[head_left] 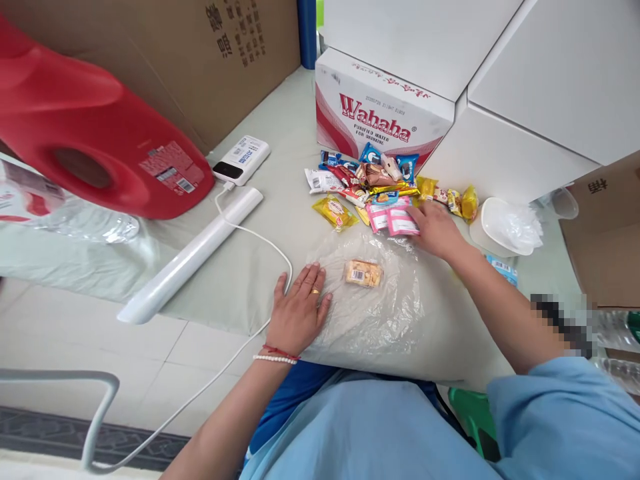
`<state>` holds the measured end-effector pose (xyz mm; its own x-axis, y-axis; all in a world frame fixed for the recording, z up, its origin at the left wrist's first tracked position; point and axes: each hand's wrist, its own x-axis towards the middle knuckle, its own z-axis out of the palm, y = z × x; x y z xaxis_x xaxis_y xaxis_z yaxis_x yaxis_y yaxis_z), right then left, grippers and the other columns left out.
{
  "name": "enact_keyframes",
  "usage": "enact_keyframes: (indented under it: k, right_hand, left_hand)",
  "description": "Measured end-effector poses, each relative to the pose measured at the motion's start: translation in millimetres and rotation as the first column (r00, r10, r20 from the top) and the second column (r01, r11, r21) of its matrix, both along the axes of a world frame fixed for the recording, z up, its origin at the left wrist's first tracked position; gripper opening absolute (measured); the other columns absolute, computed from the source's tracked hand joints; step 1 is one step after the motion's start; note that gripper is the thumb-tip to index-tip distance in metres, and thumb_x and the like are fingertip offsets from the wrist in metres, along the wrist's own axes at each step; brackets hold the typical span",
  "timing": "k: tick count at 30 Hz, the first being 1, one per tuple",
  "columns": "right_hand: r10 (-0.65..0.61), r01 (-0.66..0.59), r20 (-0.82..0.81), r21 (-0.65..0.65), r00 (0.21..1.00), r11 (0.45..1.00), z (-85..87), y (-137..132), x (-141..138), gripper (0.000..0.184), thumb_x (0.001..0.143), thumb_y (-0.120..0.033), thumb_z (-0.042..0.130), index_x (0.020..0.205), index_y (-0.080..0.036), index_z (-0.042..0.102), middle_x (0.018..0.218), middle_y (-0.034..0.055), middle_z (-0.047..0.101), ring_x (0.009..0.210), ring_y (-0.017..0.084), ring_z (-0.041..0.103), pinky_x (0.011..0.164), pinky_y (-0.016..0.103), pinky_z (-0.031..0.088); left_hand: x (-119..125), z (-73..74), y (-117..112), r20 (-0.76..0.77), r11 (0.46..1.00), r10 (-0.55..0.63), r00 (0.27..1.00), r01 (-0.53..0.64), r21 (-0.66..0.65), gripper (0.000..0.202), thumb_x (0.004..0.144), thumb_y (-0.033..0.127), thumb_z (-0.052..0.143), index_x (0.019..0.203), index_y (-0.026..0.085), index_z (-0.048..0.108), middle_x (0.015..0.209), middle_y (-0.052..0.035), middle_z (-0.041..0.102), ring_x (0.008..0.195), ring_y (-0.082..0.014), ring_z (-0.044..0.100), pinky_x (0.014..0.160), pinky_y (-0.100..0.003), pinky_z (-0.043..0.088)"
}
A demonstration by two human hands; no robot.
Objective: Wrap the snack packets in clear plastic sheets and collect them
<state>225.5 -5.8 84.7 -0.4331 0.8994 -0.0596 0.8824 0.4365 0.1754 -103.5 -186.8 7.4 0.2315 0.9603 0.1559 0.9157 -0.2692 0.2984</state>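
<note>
Blue shirt (pixel 375 427) up close; left hand (pixel 299 312) lies flat, gripping nothing; right hand (pixel 437 230) meets the pink-and-white packets (pixel 400 220) fronting the snack pile (pixel 380 177), grip impossible to tell; they look light, slippery, crushable, best pinched by an edge.

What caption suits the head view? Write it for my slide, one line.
Right hand at pink packets by a snack pile; left hand palm down near a wrapped snack.

Pale-covered table (pixel 450 333), snack pile (pixel 377 176), clear plastic sheet (pixel 373 323), red jug (pixel 150 157)
</note>
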Motion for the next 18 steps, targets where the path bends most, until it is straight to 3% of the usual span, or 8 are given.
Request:
enact_keyframes:
  k: [5, 8, 10, 12, 14, 16, 18]
  right_hand:
    - [-0.232, 0.236, 0.065, -0.061, 0.971, 0.97, -5.5, -43.1, 70.2, 0.064, 0.093, -0.036, 0.059, 0.153, -0.017, 0.052, 0.131, 0.0224, 0.061, 0.115, 0.039, 0.06, 0.095, 0.049, 0.048]
    - [-0.213, 0.207, -0.003, -0.231, 0.977, 0.951, -2.8, -43.3, 87.0, 0.075, 0.084, -0.05, 0.072, 0.151, -0.019, 0.056, 0.14, 0.021, 0.06, 0.123, 0.041, 0.059, 0.098, 0.051, 0.051]
    - [-0.127, 0.083, -0.168, -0.247, 0.978, 0.965, 1.6, -29.4, 76.4, 0.066, 0.087, -0.053, 0.069, 0.144, -0.021, 0.063, 0.14, 0.0179, 0.062, 0.125, 0.039, 0.059, 0.103, 0.052, 0.051]
    - [-0.073, 0.044, -0.326, -0.098, 0.943, 0.994, 3.1, -5.5, 49.6, 0.052, 0.095, -0.047, 0.058, 0.139, -0.02, 0.068, 0.137, 0.0168, 0.065, 0.126, 0.038, 0.059, 0.108, 0.055, 0.048]
    - [-0.036, 0.06, -0.406, 0.046, 0.913, 0.997, -1.3, 24.1, 14.0, 0.055, 0.095, -0.039, 0.057, 0.145, -0.018, 0.064, 0.143, 0.0178, 0.061, 0.132, 0.039, 0.053, 0.113, 0.06, 0.043]
    - [0.023, 0.002, -0.442, 0.055, 0.897, 0.998, -9.2, 52.9, -19.8, 0.054, 0.092, -0.03, 0.057, 0.144, -0.018, 0.066, 0.153, 0.0162, 0.055, 0.139, 0.039, 0.048, 0.117, 0.061, 0.038]
    - [0.055, -0.055, -0.476, 0.014, 0.878, 0.998, -14.4, 72.9, -43.0, 0.042, 0.093, -0.025, 0.053, 0.129, -0.017, 0.074, 0.148, 0.0149, 0.059, 0.138, 0.036, 0.049, 0.119, 0.059, 0.038]
  left_hand:
    - [-0.7, -0.4, -0.2, 0.012, 0.999, -0.001, 1.0, 0.001, 0.035, 0.052, 0.108, 0.036, 0.043, 0.157, 0.02, 0.05, 0.161, -0.0139, 0.052, 0.148, -0.031, 0.052, 0.129, -0.06, 0.018]
    - [-1.2, -0.8, -0.1, 0.021, 0.999, -0.005, 1.0, 0.004, 0.047, 0.053, 0.107, 0.035, 0.044, 0.157, 0.02, 0.049, 0.16, -0.0146, 0.053, 0.147, -0.0311, 0.053, 0.129, -0.06, 0.019]
    - [-1.3, -1.1, 0.2, 0.026, 0.999, -0.009, 1.0, 0.008, 0.043, 0.053, 0.107, 0.035, 0.044, 0.158, 0.02, 0.048, 0.16, -0.0151, 0.053, 0.147, -0.0315, 0.052, 0.129, -0.06, 0.019]
    - [-1.3, -1.3, 0.5, 0.032, 0.999, -0.009, 0.999, 0.008, 0.04, 0.054, 0.107, 0.035, 0.044, 0.159, 0.021, 0.046, 0.16, -0.0151, 0.053, 0.147, -0.0319, 0.052, 0.128, -0.061, 0.02]
    - [-1.0, -1.4, 0.8, 0.035, 0.999, -0.007, 0.999, 0.005, 0.041, 0.055, 0.106, 0.035, 0.045, 0.16, 0.023, 0.045, 0.16, -0.0148, 0.053, 0.147, -0.0322, 0.053, 0.128, -0.061, 0.02]
    - [-0.7, -1.0, 0.7, 0.029, 0.999, -0.004, 1.0, 0.003, 0.038, 0.055, 0.106, 0.036, 0.045, 0.159, 0.023, 0.046, 0.16, -0.0147, 0.053, 0.147, -0.0323, 0.053, 0.128, -0.061, 0.02]
    - [-0.3, -0.4, 0.5, 0.019, 1.0, 0.003, 1.0, -0.004, 0.03, 0.053, 0.107, 0.036, 0.044, 0.157, 0.021, 0.049, 0.16, -0.0148, 0.053, 0.147, -0.0323, 0.053, 0.128, -0.061, 0.022]
